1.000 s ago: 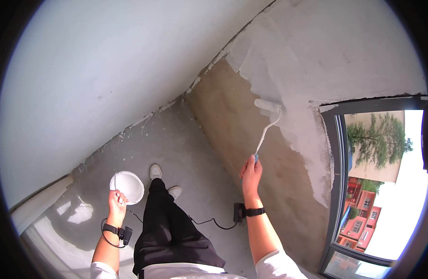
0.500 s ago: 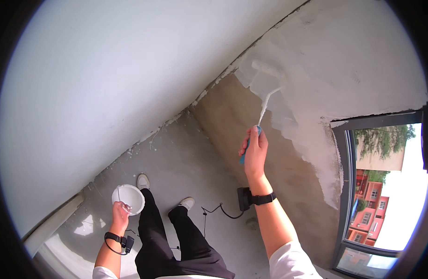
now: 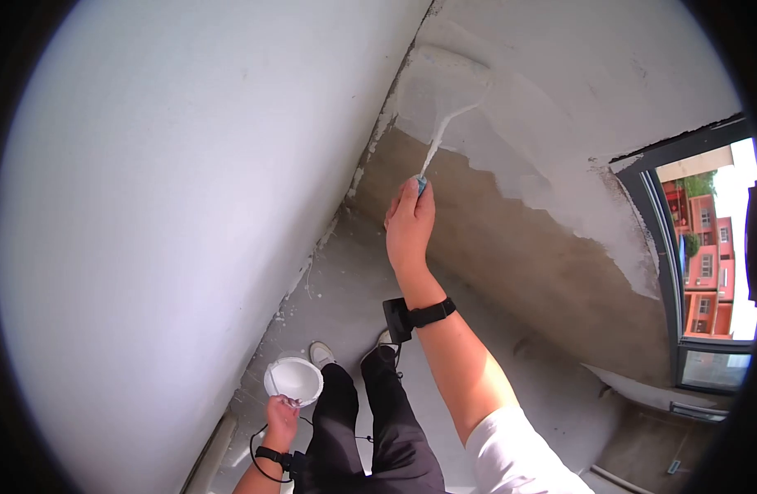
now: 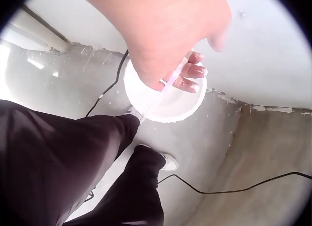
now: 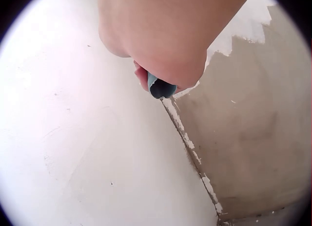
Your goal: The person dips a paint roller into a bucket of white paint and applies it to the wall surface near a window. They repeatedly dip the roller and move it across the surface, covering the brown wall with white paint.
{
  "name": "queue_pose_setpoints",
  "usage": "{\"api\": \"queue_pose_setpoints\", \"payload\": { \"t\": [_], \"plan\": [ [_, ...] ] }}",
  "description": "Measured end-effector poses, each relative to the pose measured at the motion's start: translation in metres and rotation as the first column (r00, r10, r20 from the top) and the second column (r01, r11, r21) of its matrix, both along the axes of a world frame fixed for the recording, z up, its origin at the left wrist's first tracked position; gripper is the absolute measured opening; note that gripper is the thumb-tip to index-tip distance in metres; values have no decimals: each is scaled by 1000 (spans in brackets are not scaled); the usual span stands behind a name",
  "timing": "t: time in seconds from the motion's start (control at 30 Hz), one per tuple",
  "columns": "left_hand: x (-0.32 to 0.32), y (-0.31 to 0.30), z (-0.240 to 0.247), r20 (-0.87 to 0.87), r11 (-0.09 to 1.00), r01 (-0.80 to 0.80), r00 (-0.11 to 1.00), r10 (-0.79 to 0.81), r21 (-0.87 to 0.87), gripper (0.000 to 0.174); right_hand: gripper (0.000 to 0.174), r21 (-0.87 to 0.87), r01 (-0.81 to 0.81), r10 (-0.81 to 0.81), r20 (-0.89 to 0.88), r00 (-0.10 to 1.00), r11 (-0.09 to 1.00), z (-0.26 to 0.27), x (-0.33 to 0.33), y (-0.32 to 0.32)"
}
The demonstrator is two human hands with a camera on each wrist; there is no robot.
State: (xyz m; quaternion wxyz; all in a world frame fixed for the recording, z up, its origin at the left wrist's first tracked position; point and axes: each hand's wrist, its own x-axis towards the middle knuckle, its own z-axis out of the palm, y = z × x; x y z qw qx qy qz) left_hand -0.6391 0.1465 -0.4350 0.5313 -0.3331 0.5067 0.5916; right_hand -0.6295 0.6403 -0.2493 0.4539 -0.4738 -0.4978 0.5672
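Observation:
My right hand point(image 3: 411, 235) grips the blue handle of a paint roller point(image 3: 437, 142), arm stretched up toward the wall point(image 3: 543, 156). The roller's white sleeve point(image 3: 454, 61) lies against the whitened upper part of that wall, near the corner. In the right wrist view, the hollow end of the handle point(image 5: 162, 87) sticks out below the fist. Low on the left, my left hand point(image 3: 282, 420) holds a white bucket point(image 3: 319, 385) by its thin handle point(image 4: 171, 79). White paint marks the fingertips point(image 4: 196, 88) in the left wrist view.
A white wall point(image 3: 189, 181) stands close on the left, meeting the painted wall at a rough corner. Brown bare plaster point(image 3: 477, 214) spans the lower wall. A grey-framed window point(image 3: 679, 272) is at right. Black cables point(image 4: 234, 192) hang near the legs.
My right hand has carried the roller upward and left along the wall toward the corner. The view has turned; the bucket, still in my left hand, now appears lower and farther right.

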Motion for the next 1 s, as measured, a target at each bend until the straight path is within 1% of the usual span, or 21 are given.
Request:
{"api": "queue_pose_setpoints", "payload": {
  "t": [0.03, 0.07, 0.13, 0.2, 0.23, 0.27, 0.3, 0.37, 0.47, 0.5, 0.57, 0.6, 0.63, 0.67, 0.7, 0.77, 0.8, 0.87, 0.9, 0.93, 1.0],
  "plan": [
    [-3, 2, 0, 15, 1000, 17, 1000, -17, -3, 17, 25, -19, -1, 0, -64, 998, 1000, -10, -6, 2],
    [-6, 3, -1, 31, 999, 32, 999, -31, -8, 17, 25, -26, 16, -18, -76, 997, 1000, -20, -10, 3],
    [-13, 9, 4, 16, 998, 56, 998, -56, 7, 18, 25, -22, 42, -43, -19, 999, 999, -41, -13, -1],
    [-19, 16, 7, -4, 998, 44, 999, -44, -47, 18, 25, -43, 47, -49, -39, 998, 998, -65, -8, -8],
    [-22, 17, 6, -12, 998, 44, 999, -45, -46, 18, 26, -100, 65, -66, -14, 998, 993, -83, -4, -13],
    [-26, 15, 6, -9, 998, 60, 998, -60, -3, 18, 26, -158, 80, -80, 10, 997, 984, -101, -2, -18],
    [-30, 14, 4, -8, 996, 76, 997, -76, 41, 18, 26, -160, 76, -77, -2, 997, 984, -119, -1, -23],
    [-31, 17, 4, -9, 997, 73, 997, -73, 18, 18, 28, -259, 116, -119, 5, 993, 959, -152, 4, -35],
    [-28, 17, 11, 11, 997, 77, 997, -76, -16, 18, 30, -298, 177, -177, 24, 984, 938, -175, 8, -49],
    [-29, 23, 14, 4, 997, 68, 998, -68, -22, 18, 30, -294, 171, -172, 21, 985, 940, -174, 8, -48],
    [-32, 32, 18, -8, 998, 49, 999, -50, -42, 17, 31, -374, 203, -213, 16, 977, 905, -171, 12, -51],
    [-32, 33, 23, -14, 997, 38, 999, -39, -64, 16, 31, -378, 201, -210, 19, 978, 904, -165, 14, -54],
    [-30, 25, 18, -9, 997, 38, 999, -38, -66, 16, 32, -382, 169, -173, 26, 985, 909, -152, 16, -54],
    [-30, 15, 7, -13, 999, 43, 999, -44, -10, 15, 33, -380, 137, -135, 33, 990, 915, -138, 17, -52],
    [-31, 10, -1, -18, 998, 47, 999, -46, 49, 15, 33, -372, 135, -131, 37, 991, 918, -125, 17, -49],
    [-31, 11, -1, -12, 998, 61, 998, -60, 34, 14, 33, -322, 45, -50, -5, 999, 946, -98, 15, -47],
    [-29, 10, 0, -9, 997, 83, 997, -83, 7, 13, 33, -320, 41, -43, 0, 999, 946, -79, 12, -46],
    [-26, 12, 2, -9, 997, 81, 997, -81, -14, 13, 31, -343, -38, -15, -150, 989, 939, -37, 1, -41],
    [-27, 13, 2, -13, 996, 84, 996, -85, -38, 13, 31, -341, -38, -13, -148, 989, 939, -24, -5, -40],
    [-26, 10, -3, -12, 996, 83, 996, -83, -35, 13, 30, -308, -54, -4, -184, 983, 950, -13, -12, -38],
    [-22, 5, -10, -17, 995, 84, 996, -83, 54, 13, 29, -271, -73, 13, -218, 976, 960, -3, -24, -33]
  ]
}}
